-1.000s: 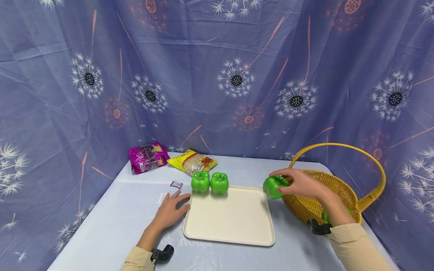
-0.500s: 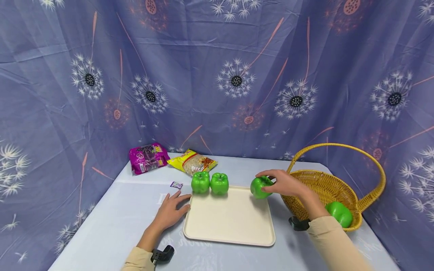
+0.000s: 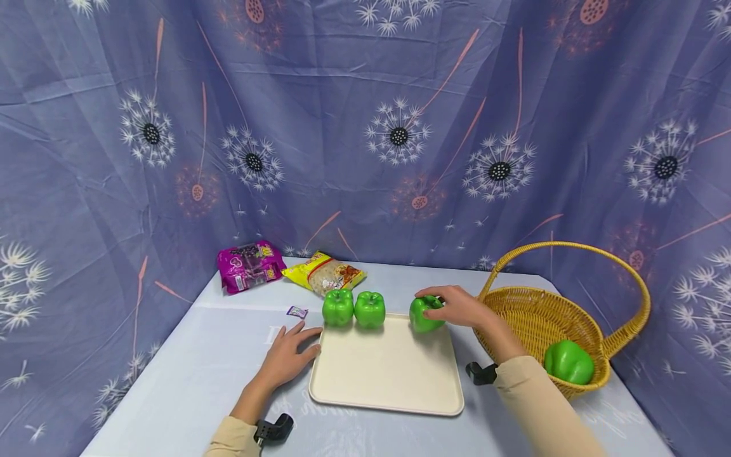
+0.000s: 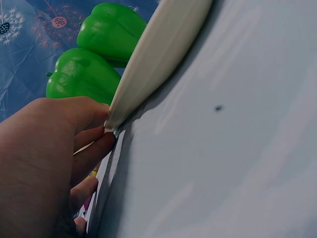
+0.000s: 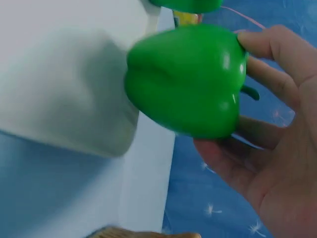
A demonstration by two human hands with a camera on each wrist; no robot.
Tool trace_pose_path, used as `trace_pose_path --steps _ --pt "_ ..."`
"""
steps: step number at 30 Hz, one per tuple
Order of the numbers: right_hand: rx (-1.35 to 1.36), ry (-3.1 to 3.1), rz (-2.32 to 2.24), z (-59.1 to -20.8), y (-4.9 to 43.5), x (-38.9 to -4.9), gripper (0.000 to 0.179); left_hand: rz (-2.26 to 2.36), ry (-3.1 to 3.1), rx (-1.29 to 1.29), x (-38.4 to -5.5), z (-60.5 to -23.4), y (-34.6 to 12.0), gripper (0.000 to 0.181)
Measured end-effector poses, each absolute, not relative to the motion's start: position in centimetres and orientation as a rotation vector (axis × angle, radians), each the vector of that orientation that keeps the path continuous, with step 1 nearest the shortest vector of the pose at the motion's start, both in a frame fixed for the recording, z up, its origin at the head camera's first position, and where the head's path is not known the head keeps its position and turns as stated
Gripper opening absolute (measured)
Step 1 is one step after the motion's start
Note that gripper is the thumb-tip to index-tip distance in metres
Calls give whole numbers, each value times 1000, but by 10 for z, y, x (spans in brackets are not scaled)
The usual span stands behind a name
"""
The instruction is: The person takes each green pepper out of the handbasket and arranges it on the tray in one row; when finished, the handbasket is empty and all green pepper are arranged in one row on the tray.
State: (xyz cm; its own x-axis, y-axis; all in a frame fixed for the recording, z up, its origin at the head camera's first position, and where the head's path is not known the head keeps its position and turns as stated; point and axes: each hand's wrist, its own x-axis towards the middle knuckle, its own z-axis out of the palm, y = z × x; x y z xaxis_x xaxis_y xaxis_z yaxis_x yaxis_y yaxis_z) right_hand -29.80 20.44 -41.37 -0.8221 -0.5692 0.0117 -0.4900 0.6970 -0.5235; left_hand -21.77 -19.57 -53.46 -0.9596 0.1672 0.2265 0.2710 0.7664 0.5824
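Note:
My right hand grips a green bell pepper from above, over the back right part of a cream tray. In the right wrist view the fingers and thumb wrap the stem end of that bell pepper, whose lower end faces the tray; whether it touches is unclear. Two more green bell peppers, a left one and a right one, stand side by side at the tray's back left. My left hand rests beside the tray, its fingertips touching the left rim.
A yellow wicker basket with a tall handle stands at the right, holding a green bell pepper. A purple snack bag, a yellow snack bag and a small purple packet lie at the back left. A patterned curtain surrounds the table.
My right hand has carried the bell pepper leftward from beside the basket to over the tray's back right. The pepper in the basket has come into full view. My left hand stays put.

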Motion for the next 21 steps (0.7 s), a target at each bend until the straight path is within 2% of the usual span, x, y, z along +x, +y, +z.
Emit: trace_pose_path --steps 15,21 --pt "-752 2829 -850 -423 174 -299 41 -955 -2791 -346 -217 -534 -196 39" --pt "-792 2767 -812 -428 174 -297 58 -956 -2783 -356 -218 -536 -197 39"
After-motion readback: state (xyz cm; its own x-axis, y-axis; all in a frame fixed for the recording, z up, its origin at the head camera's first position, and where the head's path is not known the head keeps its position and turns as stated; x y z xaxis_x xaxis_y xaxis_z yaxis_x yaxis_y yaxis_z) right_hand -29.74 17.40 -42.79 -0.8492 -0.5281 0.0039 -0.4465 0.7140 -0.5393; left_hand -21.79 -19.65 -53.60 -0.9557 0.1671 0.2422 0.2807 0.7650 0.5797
